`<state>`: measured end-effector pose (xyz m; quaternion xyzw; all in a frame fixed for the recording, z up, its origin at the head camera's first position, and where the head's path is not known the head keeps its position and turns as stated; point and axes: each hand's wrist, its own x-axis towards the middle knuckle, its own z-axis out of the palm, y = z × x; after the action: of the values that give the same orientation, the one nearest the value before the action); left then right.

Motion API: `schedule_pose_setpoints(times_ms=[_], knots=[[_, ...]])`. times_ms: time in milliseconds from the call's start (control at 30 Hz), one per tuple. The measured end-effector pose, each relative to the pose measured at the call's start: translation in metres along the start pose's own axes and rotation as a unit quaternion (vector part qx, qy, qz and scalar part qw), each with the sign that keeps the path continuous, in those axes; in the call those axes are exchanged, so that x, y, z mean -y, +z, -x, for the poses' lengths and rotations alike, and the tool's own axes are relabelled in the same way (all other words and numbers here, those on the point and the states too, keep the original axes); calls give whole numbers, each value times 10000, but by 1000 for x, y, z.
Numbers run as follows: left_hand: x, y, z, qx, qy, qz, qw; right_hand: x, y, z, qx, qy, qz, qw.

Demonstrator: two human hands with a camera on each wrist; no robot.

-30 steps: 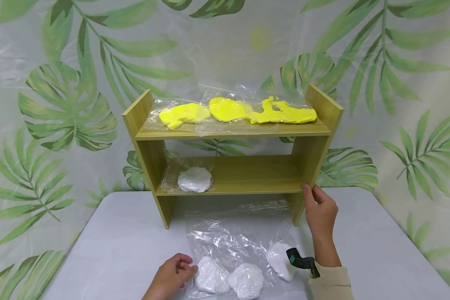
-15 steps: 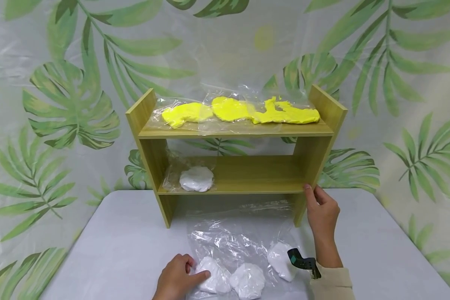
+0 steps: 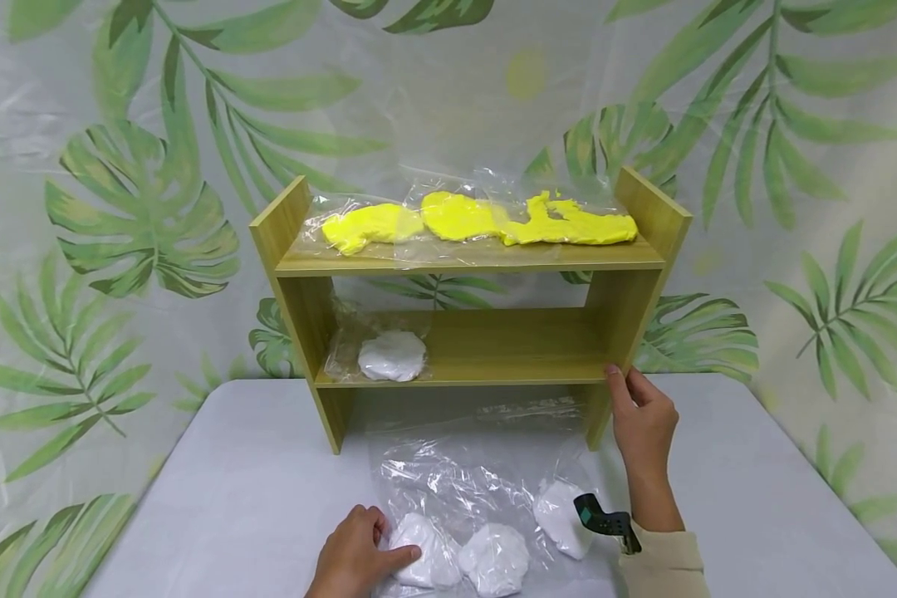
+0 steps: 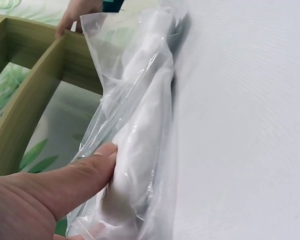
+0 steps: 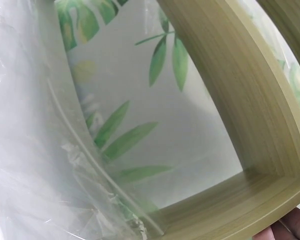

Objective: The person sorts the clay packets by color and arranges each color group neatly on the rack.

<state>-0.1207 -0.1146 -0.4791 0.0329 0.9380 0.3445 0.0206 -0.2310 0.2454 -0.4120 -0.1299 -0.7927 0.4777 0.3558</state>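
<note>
Near the front of the table my left hand [image 3: 355, 552] pinches the leftmost clear bag of white clay-like stuff [image 3: 426, 551]. In the left wrist view its thumb [image 4: 85, 175] lies on the white lump [image 4: 140, 145], and a fingertip shows dimly at the lower edge. Further bagged white lumps lie beside it, one in the middle [image 3: 495, 559] and one on the right [image 3: 561, 517]; their bags overlap. My right hand [image 3: 644, 425] grips the right side panel of the wooden shelf [image 3: 493, 345], thumb at the front edge. Its fingers [image 5: 295, 225] show only partly in the right wrist view.
Bagged yellow lumps [image 3: 459, 216] lie in a row along the top shelf. Another bagged white lump [image 3: 392, 355] sits at the left of the middle shelf. The shelf stands on a white-covered table [image 3: 254, 465], before a leaf-patterned backdrop [image 3: 456, 100].
My left hand has moved right onto the leftmost white bag, its thumb now over the lump. The right hand keeps its grip on the shelf. The head view has shifted slightly.
</note>
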Motion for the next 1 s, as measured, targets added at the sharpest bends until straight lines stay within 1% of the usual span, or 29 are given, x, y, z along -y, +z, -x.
schedule_pose_setpoints(times_ms=[133,267,433,600,767,867,1000], knots=[[1,-3,-1,172,126,96,9997,-1,0,0,-10,0,2,10000],[1,-5,-1,253,209,60,9994,-1,0,-1,-5,-6,-15,10000],[0,-5,0,228,181,56,9996,-1,0,0,32,64,0,10000],[2,-6,0,209,240,138,9994,-1,-1,0,34,92,-20,10000],[2,-10,1,481,165,387,9980,-2,-1,1,52,94,-19,9999],[1,-15,1,694,104,626,9956,-2,-1,1,87,117,12,9999],[0,-23,-2,902,80,943,9914,-1,-1,0,94,109,0,9999]])
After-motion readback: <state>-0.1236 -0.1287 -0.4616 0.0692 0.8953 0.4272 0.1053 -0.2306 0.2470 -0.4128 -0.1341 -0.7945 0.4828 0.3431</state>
